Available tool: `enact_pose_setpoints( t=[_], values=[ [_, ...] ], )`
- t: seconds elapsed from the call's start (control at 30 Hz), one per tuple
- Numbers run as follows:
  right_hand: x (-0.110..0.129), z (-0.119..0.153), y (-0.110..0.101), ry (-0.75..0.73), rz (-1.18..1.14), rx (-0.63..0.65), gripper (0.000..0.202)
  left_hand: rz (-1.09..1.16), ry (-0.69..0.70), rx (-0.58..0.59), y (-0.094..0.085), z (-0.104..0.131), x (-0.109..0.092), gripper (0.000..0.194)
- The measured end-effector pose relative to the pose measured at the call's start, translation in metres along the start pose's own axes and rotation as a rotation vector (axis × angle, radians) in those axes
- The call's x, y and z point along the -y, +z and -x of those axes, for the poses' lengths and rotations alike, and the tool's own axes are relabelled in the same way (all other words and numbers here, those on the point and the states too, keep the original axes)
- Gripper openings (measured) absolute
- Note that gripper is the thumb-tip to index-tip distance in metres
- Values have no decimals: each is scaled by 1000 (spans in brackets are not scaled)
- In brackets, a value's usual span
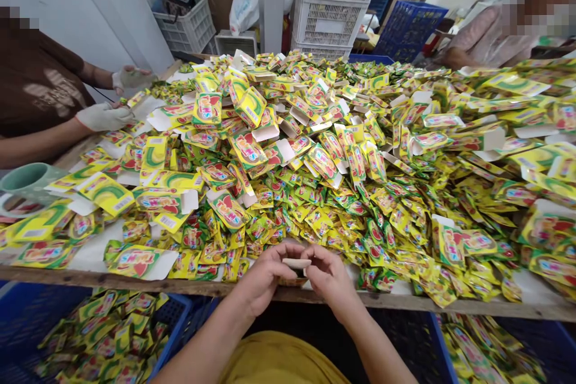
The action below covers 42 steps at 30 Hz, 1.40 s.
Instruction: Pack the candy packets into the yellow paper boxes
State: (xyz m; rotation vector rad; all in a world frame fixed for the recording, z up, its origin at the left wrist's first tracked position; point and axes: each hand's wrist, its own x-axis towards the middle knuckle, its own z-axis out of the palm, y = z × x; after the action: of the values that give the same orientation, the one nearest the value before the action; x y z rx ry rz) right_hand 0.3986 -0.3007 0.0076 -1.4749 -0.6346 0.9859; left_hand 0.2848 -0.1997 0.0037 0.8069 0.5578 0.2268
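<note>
- The left hand [265, 276] grasps the left side of a small box [296, 263], fingers curled around it; a pale flap shows on top.
- The right hand [327, 276] grips the same box from the right, thumb and fingers bent close to the flap.
- The box sits between both hands, at the near edge of the tabletop [535, 287].
- Just beyond the hands lie loose yellow-green sachets [315, 222], with a heap of printed cartons [245, 150] farther out.
- To the left of the left hand, near the edge, lies a flat carton [135, 261] with a white flap.
- Below and left of the left hand, a blue crate [180, 318] contains more packets; another blue bin [442, 345] stands below and right of the right hand.
- Well left of and beyond the left hand are a green mug [33, 180] and a co-worker's gloved hand [101, 117].
- Far ahead of both hands, white crates [330, 21] stand stacked.
</note>
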Motion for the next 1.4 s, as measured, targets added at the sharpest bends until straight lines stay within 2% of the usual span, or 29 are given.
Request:
enact_pose_setpoints(
  t=[0.1,0.2,0.27,0.43,0.53,0.63,0.7,0.83,0.9,1.0,1.07,1.17,1.23,1.3,1.37,1.4],
  values=[
    [0,-6,-1,-186,146,-101,11,-65,135,-163,0,-1,6,23],
    [-4,-10,-4,-178,109,-43,21,-247,302,-327,-6,0,15,19],
    [-6,-12,-7,-138,70,-1,23,-344,355,-352,-11,0,18,20],
    [-4,-16,-10,-14,-1,-14,22,-431,408,-274,-13,-3,13,28],
    [-3,-19,-10,-21,6,-3,22,-528,443,-241,-13,-6,9,21],
    [-6,-20,-10,-104,58,-28,20,-606,501,-254,-16,-8,10,15],
    [-8,-17,-11,-208,133,-42,17,-652,601,-236,-21,-8,12,11],
    [-10,-8,-14,-370,301,-33,12,-846,791,-93,-32,-2,11,13],
    [-9,-3,-13,-409,364,-42,13,-888,801,-28,-34,1,9,20],
    [-11,6,-7,-480,441,-76,13,-879,760,-29,-33,5,8,24],
    [-16,13,-4,-523,482,-120,14,-869,721,-31,-32,6,10,24],
    [-19,17,-6,-555,515,-176,14,-863,668,28,-31,5,18,25],
    [-12,6,-11,-536,531,-126,13,-863,638,41,-30,3,22,27],
    [2,-17,-11,-510,591,-64,18,-854,624,3,-27,2,20,26],
    [18,-48,-4,-498,778,-39,17,-827,599,-102,-27,9,12,24],
    [25,-63,4,-480,944,12,17,-815,561,-153,-30,16,6,24]
  ],
)
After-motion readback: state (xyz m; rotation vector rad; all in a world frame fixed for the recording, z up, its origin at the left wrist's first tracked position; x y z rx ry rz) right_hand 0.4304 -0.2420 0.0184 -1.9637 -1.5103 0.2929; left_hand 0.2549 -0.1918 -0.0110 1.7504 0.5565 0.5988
